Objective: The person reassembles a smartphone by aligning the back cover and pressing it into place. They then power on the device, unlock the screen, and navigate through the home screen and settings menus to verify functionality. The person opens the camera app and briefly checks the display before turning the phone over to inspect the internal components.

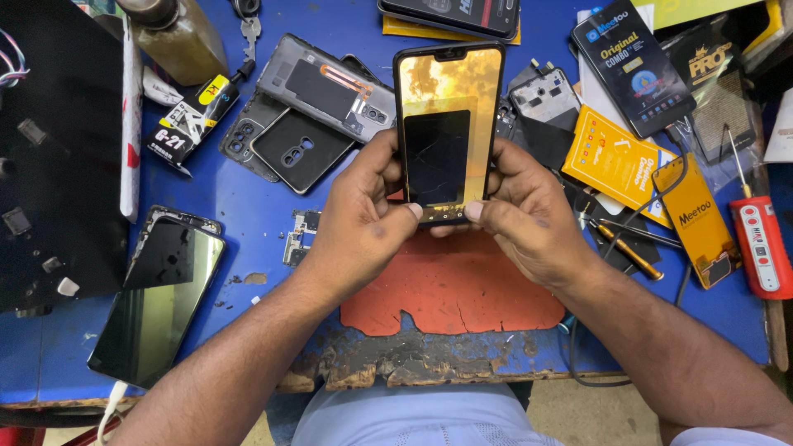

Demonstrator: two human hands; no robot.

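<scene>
Both thumbs pinch phone screen assembly (448,124) bottom edge; left hand (363,219), right hand (529,215). Press evenly, support back above grip.

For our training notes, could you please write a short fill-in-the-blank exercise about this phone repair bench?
1. Both hands, left hand and right hand, hold up one ____.
2. The table top is painted ____.
3. Under the hands lies a cracked mat coloured ____.
4. The screwdriver with the red handle lies on the person's ____ side.

Missing words: phone; blue; red; right
</scene>
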